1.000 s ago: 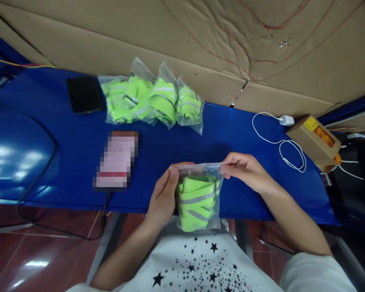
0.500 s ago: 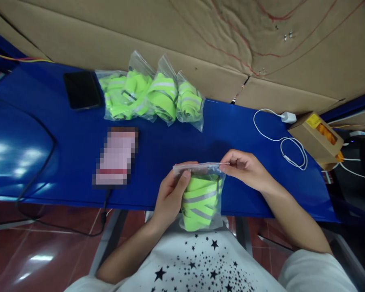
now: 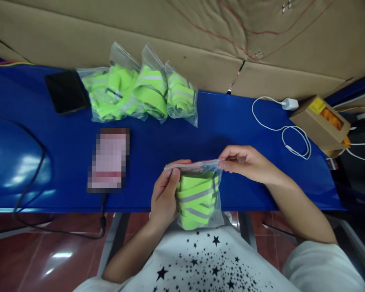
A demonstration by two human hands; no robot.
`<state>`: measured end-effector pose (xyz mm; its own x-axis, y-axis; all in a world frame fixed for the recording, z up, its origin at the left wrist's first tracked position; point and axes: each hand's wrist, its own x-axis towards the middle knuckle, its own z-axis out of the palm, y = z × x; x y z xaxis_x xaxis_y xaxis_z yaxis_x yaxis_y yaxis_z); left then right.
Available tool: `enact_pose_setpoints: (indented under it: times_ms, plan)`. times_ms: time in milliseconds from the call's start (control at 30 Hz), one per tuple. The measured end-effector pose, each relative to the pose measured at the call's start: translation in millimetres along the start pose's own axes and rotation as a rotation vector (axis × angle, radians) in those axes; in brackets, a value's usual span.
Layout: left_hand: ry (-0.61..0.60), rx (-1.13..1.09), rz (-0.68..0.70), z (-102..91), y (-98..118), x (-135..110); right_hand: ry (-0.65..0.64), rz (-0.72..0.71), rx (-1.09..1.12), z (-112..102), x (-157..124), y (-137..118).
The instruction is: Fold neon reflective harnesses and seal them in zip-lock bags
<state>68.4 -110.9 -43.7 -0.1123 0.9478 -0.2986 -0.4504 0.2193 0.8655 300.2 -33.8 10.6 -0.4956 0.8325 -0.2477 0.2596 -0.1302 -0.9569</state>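
Between my hands, at the front edge of the blue table, hangs a clear zip bag (image 3: 216, 217) with a folded neon-yellow reflective strap (image 3: 197, 200) inside. My left hand (image 3: 166, 192) is closed on the bag's upper left side, thumb in front and the other fingers partly hidden behind. My right hand (image 3: 243, 162) pinches the top right corner of the zip edge between thumb and fingers. The zip edge is stretched between both hands and shows a reddish line.
Several similar filled bags (image 3: 152, 91) lie at the back of the blue table (image 3: 219, 121). A black device (image 3: 66, 92) and a phone with a blurred screen (image 3: 108, 160) sit at left. A white charger cable (image 3: 267, 127) and a cardboard box (image 3: 319, 121) are at right.
The view has shifted a little. Both hands still hold the bag's top edge, and my right hand remains pinched at the right corner.
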Motion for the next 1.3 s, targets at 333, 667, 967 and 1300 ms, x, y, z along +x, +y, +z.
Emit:
enact_pose_setpoints:
  times_ms: [333,667,967,1300]
  plan:
    - [-0.001,0.063,-0.001,-1.0,-2.2,-1.9,0.072,-0.194,-0.258,6.4,-2.7,2.9]
    - [-0.110,-0.002,-0.077,3.8,3.9,-2.6,0.099,-0.250,-0.388,11.1,-0.1,5.5]
    - [-0.022,0.008,-0.104,4.0,3.2,-2.2,0.091,-0.313,-0.421,2.7,3.2,11.0]
    - [-0.107,0.070,-0.082,3.5,2.3,-4.2,0.067,-0.281,-0.348,12.9,4.6,6.5]
